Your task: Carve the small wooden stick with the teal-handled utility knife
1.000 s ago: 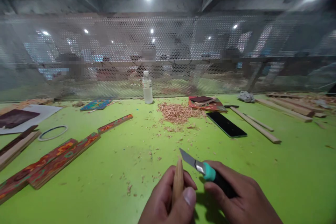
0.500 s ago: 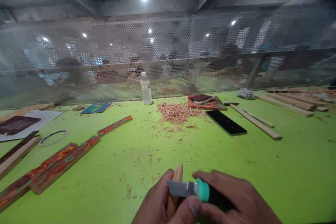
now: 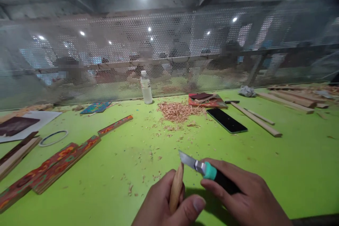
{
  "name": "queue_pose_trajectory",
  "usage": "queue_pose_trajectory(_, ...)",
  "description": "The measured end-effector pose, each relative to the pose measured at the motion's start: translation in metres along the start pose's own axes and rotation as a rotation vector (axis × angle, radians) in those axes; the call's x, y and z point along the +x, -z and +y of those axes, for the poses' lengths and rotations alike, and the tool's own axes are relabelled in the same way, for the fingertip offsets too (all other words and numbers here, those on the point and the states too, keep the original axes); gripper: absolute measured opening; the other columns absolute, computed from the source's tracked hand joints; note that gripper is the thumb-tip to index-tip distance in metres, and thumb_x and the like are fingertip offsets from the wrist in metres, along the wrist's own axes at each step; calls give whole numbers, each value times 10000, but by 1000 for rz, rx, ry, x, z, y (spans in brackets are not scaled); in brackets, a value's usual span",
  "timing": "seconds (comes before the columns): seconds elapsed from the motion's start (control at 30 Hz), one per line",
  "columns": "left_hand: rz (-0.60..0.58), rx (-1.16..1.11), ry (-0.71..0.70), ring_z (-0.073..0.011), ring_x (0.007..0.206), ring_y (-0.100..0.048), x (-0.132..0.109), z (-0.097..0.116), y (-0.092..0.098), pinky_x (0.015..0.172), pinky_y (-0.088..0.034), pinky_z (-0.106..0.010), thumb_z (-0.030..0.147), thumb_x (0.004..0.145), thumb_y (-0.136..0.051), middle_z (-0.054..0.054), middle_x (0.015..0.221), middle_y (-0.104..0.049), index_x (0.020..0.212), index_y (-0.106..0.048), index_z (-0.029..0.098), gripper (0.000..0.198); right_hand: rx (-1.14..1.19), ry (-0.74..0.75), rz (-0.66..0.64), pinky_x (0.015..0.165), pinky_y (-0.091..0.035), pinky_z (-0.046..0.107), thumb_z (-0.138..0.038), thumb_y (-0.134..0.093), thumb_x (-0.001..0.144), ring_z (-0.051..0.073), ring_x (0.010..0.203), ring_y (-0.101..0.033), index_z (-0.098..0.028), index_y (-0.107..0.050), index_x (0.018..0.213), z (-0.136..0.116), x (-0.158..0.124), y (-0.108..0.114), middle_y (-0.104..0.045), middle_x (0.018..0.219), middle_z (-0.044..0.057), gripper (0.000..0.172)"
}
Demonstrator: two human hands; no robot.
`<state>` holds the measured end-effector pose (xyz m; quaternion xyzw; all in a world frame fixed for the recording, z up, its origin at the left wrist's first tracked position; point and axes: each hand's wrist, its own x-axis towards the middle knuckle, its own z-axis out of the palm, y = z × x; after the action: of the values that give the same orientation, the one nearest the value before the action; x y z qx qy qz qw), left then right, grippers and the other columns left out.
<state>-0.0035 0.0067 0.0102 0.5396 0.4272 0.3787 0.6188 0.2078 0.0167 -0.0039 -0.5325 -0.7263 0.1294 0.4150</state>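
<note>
My left hand (image 3: 164, 206) is closed round a slim wooden stick (image 3: 176, 188), which points up and away from me. My right hand (image 3: 245, 197) grips a utility knife (image 3: 205, 170) with a black and teal handle. Its bare blade points left, with the tip just above the top end of the stick. Both hands hover low over the bright green table (image 3: 106, 169), near its front edge. Small wood shavings lie scattered on the table ahead of the hands.
A heap of shavings (image 3: 178, 111), a black phone (image 3: 226, 120), a plastic bottle (image 3: 146, 87) and wooden sticks (image 3: 256, 120) lie farther back. Painted wooden strips (image 3: 57, 164) and a ring (image 3: 53, 138) lie left. A perforated metal screen (image 3: 169, 53) closes off the table's far edge.
Half a second ago the knife lay flat across the stick, close to my left thumb. Now the blade has travelled up and off past the stick's tip.
</note>
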Motion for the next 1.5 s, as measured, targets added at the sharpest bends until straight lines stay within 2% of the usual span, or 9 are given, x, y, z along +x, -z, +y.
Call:
queue_pose_trajectory(0.2, -2, -242, 22, -185, 871, -515, 1, -6, -3, 788, -421, -267, 670, 711, -888, -3, 877, -559, 970, -712, 191, 572, 31, 181, -189, 617, -575, 263, -703, -619, 944, 192, 691, -773, -317, -784, 1111, 3, -2, -2, -814, 832, -11, 452)
queue_pose_trajectory(0.37, 116, 89, -15, -223, 876, -566, 1, -7, -2, 794, -427, -299, 714, 842, -738, -41, 869, -644, 925, -730, 193, 528, 15, 192, -121, 678, -583, 265, -674, -598, 975, 184, 733, -781, -293, -779, 1153, 7, -5, -6, -818, 864, -6, 457)
queue_pose_trajectory(0.47, 45, 300, -12, -197, 756, -513, 3, -2, 0, 683, -389, -292, 709, 948, -570, -23, 778, -587, 915, -663, 180, 538, -78, 79, -30, 734, -595, 275, -715, -560, 973, 212, 830, -805, -281, -793, 1134, 7, -5, -7, -846, 969, 20, 519)
queue_pose_trajectory(0.6, -14, 319, 45, -149, 673, -380, 5, 0, 3, 609, -313, -280, 719, 952, -534, 43, 717, -422, 837, -523, 201, 530, -140, -117, 86, 834, -596, 275, -761, -514, 966, 235, 952, -809, -287, -802, 1125, 7, -3, -6, -852, 1086, 25, 577)
queue_pose_trajectory(0.7, -46, 246, 50, -149, 695, -391, 6, -2, 5, 630, -339, -278, 782, 887, -589, 37, 752, -436, 889, -556, 188, 596, -87, -74, 51, 827, -590, 267, -728, -549, 970, 222, 937, -807, -302, -797, 1117, 9, -2, -6, -852, 1067, 7, 515)
queue_pose_trajectory(1.0, 41, 138, 28, -315, 1147, -627, 2, -9, -1, 1069, -430, -416, 793, 806, -701, -122, 1158, -728, 1125, -676, 165, 704, 25, 220, -150, 676, -589, 254, -671, -579, 989, 180, 769, -793, -337, -762, 1183, 12, -6, -9, -834, 918, -18, 428)
queue_pose_trajectory(1.2, 63, 530, 38, -208, 705, -520, 5, -7, -2, 655, -348, -330, 726, 964, -456, -32, 752, -604, 880, -583, 203, 544, -114, -20, 8, 754, -603, 291, -693, -564, 980, 240, 900, -816, -298, -805, 1131, 11, -4, -8, -855, 1042, 32, 487)
queue_pose_trajectory(1.33, 109, 526, 49, -191, 699, -456, 4, -6, -1, 644, -295, -325, 721, 953, -467, -4, 729, -526, 820, -508, 222, 518, -122, -139, 46, 857, -595, 318, -678, -605, 958, 264, 989, -807, -284, -811, 1129, 12, 1, -5, -851, 1117, 31, 477)
queue_pose_trajectory(1.5, 35, 393, 5, -189, 743, -472, 4, -5, 1, 679, -355, -300, 774, 892, -581, -4, 771, -564, 930, -617, 185, 591, 39, 6, -107, 798, -591, 275, -646, -690, 923, 208, 884, -803, -327, -809, 1111, 10, -1, -4, -851, 1006, -18, 388)
